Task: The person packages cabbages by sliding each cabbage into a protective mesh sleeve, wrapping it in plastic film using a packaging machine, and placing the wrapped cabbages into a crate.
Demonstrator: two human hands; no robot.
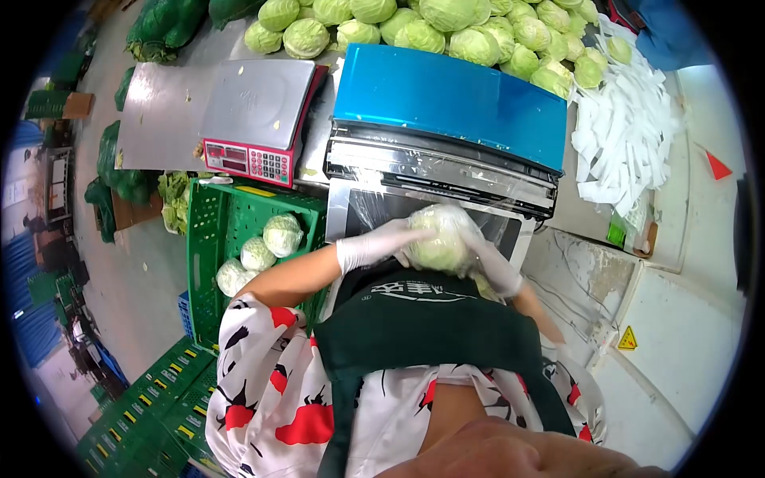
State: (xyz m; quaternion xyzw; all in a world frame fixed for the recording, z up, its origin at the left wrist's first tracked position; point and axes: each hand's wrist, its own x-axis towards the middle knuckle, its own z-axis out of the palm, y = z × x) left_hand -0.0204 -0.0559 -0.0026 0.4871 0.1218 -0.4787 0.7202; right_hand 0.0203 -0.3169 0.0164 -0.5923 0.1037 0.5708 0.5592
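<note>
A pale green cabbage [437, 243], partly covered in clear plastic film, is between my two white-gloved hands, close to my apron. My left hand [386, 241] grips its left side, fingers reaching over the front. Around the right side curls my right hand [494, 259], its fingers partly hidden by film and glare. Just beyond the cabbage stands a film-wrapping machine [446, 88] with a blue lid, metal rollers and a dark plate framed in silver. Loose film [366, 209] stretches over the plate to the left of the cabbage.
A green crate [209, 263] at my left holds several wrapped cabbages [257, 254]. Behind it sits a red-edged scale [256, 111]. Many bare cabbages [422, 36] are heaped at the back. White strips [625, 119] lie at the right, near another person's blue sleeve [673, 32].
</note>
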